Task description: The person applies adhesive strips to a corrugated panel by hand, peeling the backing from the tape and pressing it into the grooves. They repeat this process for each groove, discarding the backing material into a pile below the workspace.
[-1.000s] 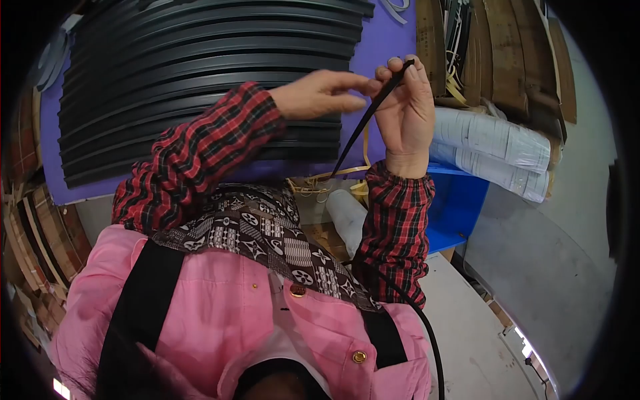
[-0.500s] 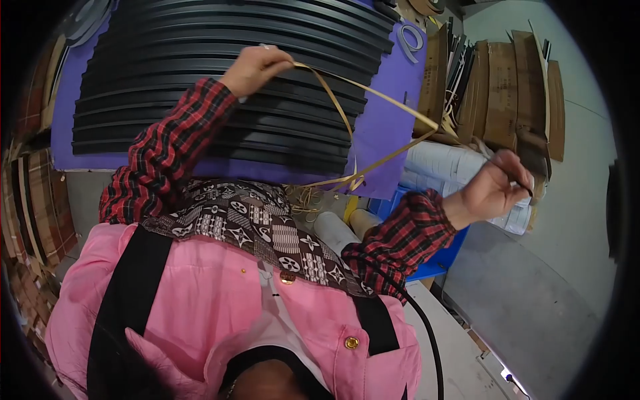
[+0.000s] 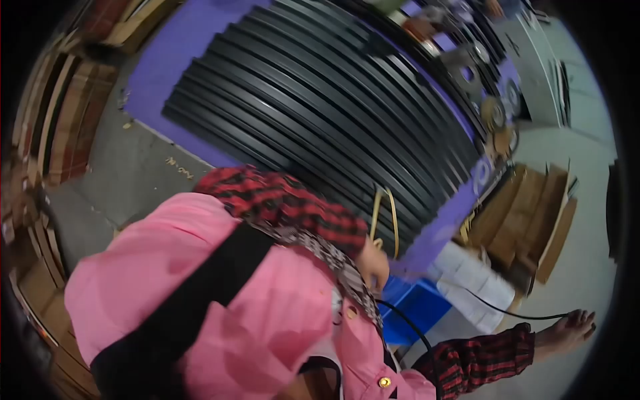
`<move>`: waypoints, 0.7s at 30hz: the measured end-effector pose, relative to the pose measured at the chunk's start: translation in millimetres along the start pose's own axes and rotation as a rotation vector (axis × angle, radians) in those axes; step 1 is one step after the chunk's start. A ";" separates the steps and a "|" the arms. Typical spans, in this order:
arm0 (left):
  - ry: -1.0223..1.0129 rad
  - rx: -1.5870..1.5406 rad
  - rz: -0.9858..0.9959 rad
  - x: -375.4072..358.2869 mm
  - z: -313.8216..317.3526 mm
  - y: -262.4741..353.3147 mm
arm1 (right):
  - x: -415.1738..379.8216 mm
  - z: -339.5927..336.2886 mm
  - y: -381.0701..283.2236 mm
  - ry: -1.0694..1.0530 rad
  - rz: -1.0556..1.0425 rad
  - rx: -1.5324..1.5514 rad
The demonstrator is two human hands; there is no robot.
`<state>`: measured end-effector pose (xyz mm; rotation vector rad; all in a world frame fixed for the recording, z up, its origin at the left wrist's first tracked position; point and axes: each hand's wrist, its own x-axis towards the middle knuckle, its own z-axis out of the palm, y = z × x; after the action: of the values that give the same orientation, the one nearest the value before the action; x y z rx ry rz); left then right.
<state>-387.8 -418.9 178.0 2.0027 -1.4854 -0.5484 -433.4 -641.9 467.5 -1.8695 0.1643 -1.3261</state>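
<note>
My left hand (image 3: 375, 268) is low at the near edge of the table, smeared by motion, with its fingers pointing down. Right above it, a yellow strap (image 3: 394, 223) stands up in a narrow loop against the long black strips (image 3: 313, 100). Whether the fingers grip the strap cannot be made out. Out at the far right, my right hand (image 3: 572, 331) has its fingers curled round one end of a thin black cord (image 3: 510, 312). The cord runs back left over white wrapped rolls (image 3: 473, 283).
Under the strips lies a purple table cover (image 3: 150, 83). A blue bin (image 3: 417, 310) stands beside the rolls. Cardboard pieces (image 3: 523, 213) lean at the right, and more cardboard (image 3: 80, 120) is stacked at the left. At the top right, a person's hand (image 3: 495, 8) shows.
The view has swung round. My left hand has dropped from above the strips to the table's near edge. My right hand has reached further out right, and the black cord now stretches from it.
</note>
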 end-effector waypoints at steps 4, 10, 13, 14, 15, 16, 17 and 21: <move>0.058 -0.471 0.064 -69.4 -9.7 -74.6 | -34.9 198.1 77.6 -0.770 0.369 0.191; 0.893 0.220 -1.109 -316.5 -73.9 -256.2 | -291.2 421.1 62.6 -1.297 0.959 0.506; 1.004 0.157 -1.098 -333.0 -57.4 -275.4 | -376.9 467.3 45.1 -1.438 0.960 0.391; 1.031 0.074 -1.058 -335.1 -54.4 -280.5 | -398.0 477.0 39.5 -1.457 0.865 0.310; 1.030 0.051 -1.066 -334.5 -56.1 -281.3 | -408.9 480.6 33.2 -1.490 0.751 0.244; 1.026 0.015 -1.065 -334.4 -57.8 -281.3 | -418.0 481.7 28.9 -1.524 0.636 0.177; 1.025 -0.017 -1.065 -332.1 -58.0 -279.6 | -426.4 481.5 29.6 -1.518 0.648 0.199; 1.013 -0.148 -1.046 -337.8 -54.4 -282.6 | -438.1 485.6 28.1 -1.474 0.678 0.113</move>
<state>-250.6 -25.1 26.1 2.2498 0.2309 0.0449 -210.1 -167.2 75.9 -1.9559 -0.0637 0.5930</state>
